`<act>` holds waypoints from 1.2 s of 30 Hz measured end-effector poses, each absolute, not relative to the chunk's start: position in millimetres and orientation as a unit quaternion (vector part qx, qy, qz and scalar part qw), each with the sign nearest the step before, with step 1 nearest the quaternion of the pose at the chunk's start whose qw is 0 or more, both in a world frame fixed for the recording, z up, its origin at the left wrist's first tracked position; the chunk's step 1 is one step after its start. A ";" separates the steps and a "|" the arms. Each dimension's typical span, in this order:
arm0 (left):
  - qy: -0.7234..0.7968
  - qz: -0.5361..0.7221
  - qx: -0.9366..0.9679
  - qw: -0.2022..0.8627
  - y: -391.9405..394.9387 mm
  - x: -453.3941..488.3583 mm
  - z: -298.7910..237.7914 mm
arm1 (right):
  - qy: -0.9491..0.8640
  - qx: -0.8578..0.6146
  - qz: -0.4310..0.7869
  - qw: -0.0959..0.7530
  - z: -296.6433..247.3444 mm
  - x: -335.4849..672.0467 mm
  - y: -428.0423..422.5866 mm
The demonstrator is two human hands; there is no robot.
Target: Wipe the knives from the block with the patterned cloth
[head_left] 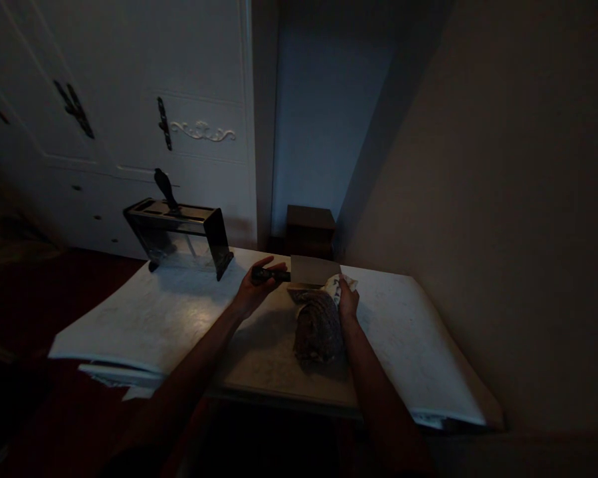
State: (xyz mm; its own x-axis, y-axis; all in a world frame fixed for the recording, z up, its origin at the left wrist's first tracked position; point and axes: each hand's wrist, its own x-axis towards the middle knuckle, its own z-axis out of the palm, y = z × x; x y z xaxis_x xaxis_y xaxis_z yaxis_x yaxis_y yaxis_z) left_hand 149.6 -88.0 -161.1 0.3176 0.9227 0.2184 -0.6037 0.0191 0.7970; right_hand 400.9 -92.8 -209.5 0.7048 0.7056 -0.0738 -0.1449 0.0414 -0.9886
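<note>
Head view: a cleaver (315, 270) is held level over a white table (393, 318), its black handle directed to the person's left and its broad blade to the right. Left hand (257, 284): loosely gripping the cleaver's handle, with some fingers extended. Right hand (347, 300): closed on a pale, dark-marked wad (335, 287) at the right-hand end of the cleaver's blade, on the side nearer the person; the dim light does not show how firmly the wad meets the steel. A dark, wrinkled bundle (319, 328) lies on the table, nearer the person than the cleaver; its material cannot be determined. Left of the cleaver, well apart, a knife block (179, 216) with a clear front panel stands upright, one black handle projecting from its top. Beyond the cleaver, past the table's far edge, is a dark box (309, 219).
</note>
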 end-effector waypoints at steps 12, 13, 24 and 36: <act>0.240 0.620 0.495 0.559 -102.9 128.7 -123.2 | -0.414 -0.656 0.198 0.598 -195.3 386.0 -103.3; 0.252 0.618 0.505 0.548 -106.0 124.1 -114.0 | -0.418 -0.663 0.197 0.589 -193.8 385.8 -103.9; 0.358 0.686 0.525 0.355 -145.1 51.8 16.5 | -0.371 -0.680 0.305 0.553 -192.3 388.2 -104.1; 0.396 0.714 0.577 0.020 -111.2 12.5 124.4 | -0.369 -0.738 0.324 0.463 -179.3 389.8 -110.7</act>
